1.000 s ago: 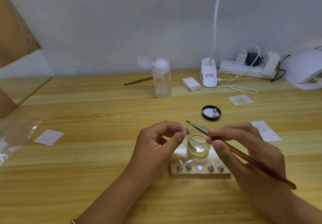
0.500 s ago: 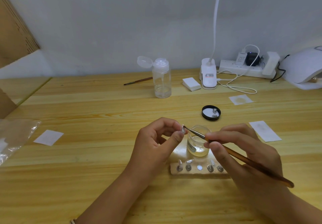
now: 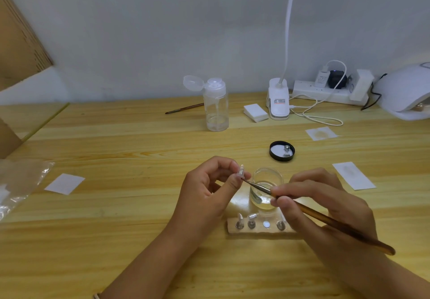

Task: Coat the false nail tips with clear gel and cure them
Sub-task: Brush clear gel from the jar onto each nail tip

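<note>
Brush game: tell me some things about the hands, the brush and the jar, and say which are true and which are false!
1. The left hand pinches a nail tip. True.
2. The left hand holds the brush. False: the right hand holds it.
3. The jar has its lid on. False: the lid lies apart, behind the jar.
4. The bottle has its cap open. True.

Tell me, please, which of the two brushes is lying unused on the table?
The brush beside the clear bottle at the back; the other brush is gripped by the right hand.
</note>
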